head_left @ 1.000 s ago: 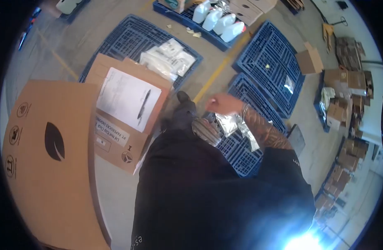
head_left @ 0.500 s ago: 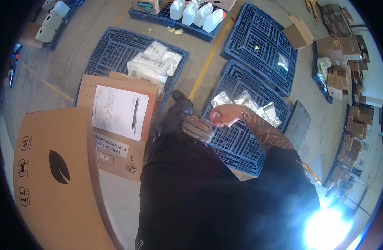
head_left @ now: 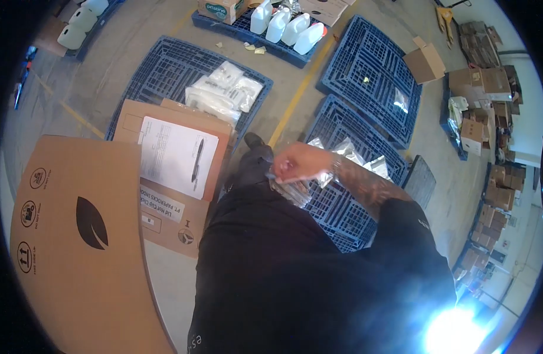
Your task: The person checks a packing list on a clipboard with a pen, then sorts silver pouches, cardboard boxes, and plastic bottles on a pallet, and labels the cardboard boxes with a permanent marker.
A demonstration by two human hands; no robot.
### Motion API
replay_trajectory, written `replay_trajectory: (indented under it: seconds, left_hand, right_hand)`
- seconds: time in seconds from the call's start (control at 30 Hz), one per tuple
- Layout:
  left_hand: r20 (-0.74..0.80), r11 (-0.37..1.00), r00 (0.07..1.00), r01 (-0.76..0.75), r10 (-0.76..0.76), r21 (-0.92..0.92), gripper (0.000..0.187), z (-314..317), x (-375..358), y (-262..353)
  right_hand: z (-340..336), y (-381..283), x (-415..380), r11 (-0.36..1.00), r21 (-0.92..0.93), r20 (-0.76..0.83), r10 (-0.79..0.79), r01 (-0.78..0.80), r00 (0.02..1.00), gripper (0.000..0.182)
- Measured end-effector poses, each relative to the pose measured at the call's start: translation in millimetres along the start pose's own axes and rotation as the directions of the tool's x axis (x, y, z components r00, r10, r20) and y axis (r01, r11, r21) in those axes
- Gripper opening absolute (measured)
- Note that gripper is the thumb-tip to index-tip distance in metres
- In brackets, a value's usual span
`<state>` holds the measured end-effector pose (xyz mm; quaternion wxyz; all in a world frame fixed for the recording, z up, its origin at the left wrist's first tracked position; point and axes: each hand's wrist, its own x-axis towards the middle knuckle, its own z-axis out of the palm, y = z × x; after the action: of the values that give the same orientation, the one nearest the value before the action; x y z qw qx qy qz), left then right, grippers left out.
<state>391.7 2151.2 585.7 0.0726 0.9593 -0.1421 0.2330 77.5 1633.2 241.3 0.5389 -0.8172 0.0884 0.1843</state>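
My right hand (head_left: 301,163) reaches across from the right, fingers curled closed and a little blurred. Its fingertips are at the top edge of a clear plastic packet (head_left: 293,193) with brownish contents, in front of my dark-clothed leg (head_left: 248,203). The hand covers part of the packet. Behind the wrist, several silver pouches (head_left: 348,151) lie on a blue plastic pallet (head_left: 342,227). My left hand is out of view. At the left stands a large carton (head_left: 77,259) with a leaf print, beside cartons topped by a printed sheet (head_left: 165,153) and a pen (head_left: 198,160).
White plastic packs (head_left: 227,88) lie on another blue pallet (head_left: 159,65) beyond the cartons. White jugs (head_left: 280,26) stand on a pallet at the top. A carton with raised flaps (head_left: 425,64) sits at a pallet's edge. Stacked boxes (head_left: 481,76) line the right side.
My right hand has moved left, from beside the clear packet to its top edge, and now overlaps it. The whole view has shifted slightly.
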Motion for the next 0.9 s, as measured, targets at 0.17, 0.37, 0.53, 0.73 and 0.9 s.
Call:
replay_trajectory:
  seconds: [0.17, 0.37, 0.53, 0.73, 0.9]
  left_hand:
    - [0.014, 0.999, 1.000, -0.014, 0.014, -0.044, 0.039, 27, 5, -14]
    - [0.014, 0.993, 0.997, -0.071, 0.072, -0.092, 0.038, 58, 24, -25]
    - [0.000, 0.981, 0.988, -0.155, 0.156, -0.112, 0.038, 74, 50, -19]
    - [-0.040, 0.967, 0.974, -0.227, 0.224, -0.116, 0.038, 83, 71, -20]
    - [-0.065, 0.959, 0.965, -0.260, 0.254, -0.109, 0.037, 86, 74, -30]
  right_hand:
    - [34, -1, -60, 0.971, -0.232, 0.072, 0.077, -0.059, 0.994, 0.008]
    - [63, 21, -85, 0.851, -0.522, 0.155, 0.154, -0.051, 0.976, 0.011]
    - [20, -5, -71, 0.956, -0.128, -0.054, 0.258, -0.263, 0.965, 0.014]
    - [35, 2, -50, 0.900, -0.362, -0.359, 0.108, -0.245, 0.927, 0.022]
    - [41, -10, -35, 0.818, -0.443, -0.453, 0.147, -0.366, 0.879, 0.029]
